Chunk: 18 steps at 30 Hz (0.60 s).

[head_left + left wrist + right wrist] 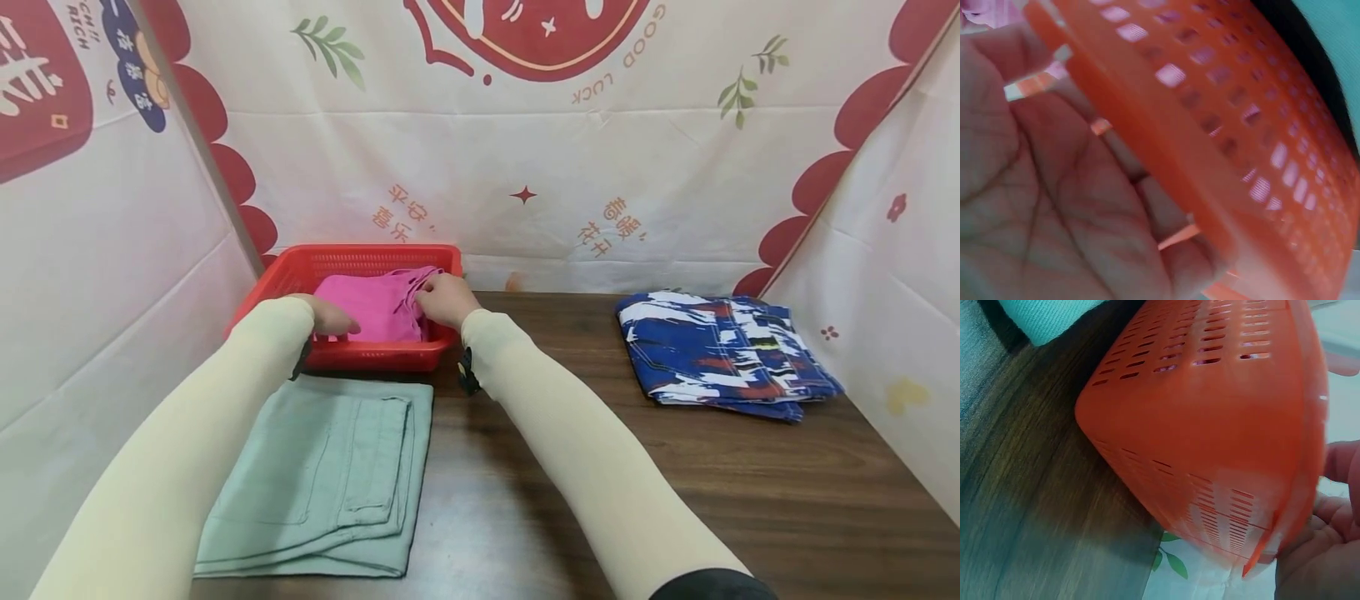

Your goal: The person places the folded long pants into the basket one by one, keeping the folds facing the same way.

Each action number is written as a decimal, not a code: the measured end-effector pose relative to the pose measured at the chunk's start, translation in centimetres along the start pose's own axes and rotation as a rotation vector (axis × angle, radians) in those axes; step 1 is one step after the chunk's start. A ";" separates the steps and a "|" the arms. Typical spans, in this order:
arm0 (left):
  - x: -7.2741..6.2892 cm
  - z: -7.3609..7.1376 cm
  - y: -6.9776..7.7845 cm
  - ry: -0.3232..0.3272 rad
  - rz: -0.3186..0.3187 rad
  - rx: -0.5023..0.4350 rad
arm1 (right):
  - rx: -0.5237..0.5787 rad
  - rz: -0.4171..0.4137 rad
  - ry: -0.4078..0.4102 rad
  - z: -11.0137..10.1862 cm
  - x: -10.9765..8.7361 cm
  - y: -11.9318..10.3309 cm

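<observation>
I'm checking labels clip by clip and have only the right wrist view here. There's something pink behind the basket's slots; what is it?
Observer: The head view shows a folded pink cloth lying inside the red basket.
Reviewer: And what about the left hand? I can't place it from here.
Observer: It is at the front left of the basket.
Reviewer: Anything on the right side of the table?
Observer: Yes, toward the back there: a folded garment patterned in blue, white and red.
</observation>
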<state>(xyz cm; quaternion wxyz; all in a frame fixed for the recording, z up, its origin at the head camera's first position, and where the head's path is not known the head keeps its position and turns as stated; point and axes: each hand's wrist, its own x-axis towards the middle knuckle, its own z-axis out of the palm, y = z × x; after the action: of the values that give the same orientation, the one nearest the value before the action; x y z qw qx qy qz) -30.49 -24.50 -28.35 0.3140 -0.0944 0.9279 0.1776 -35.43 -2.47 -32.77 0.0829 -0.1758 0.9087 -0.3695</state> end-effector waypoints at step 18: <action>3.0 0.7 6.5 0.113 0.378 0.107 | 0.196 -0.032 0.164 -1.9 -1.4 2.0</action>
<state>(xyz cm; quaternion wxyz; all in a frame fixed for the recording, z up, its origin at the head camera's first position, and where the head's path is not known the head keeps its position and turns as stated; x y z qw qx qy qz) -34.29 -18.45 -28.94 0.2269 0.0881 0.9534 0.1783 -35.17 0.57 -32.80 0.0192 -0.1508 0.8689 -0.4711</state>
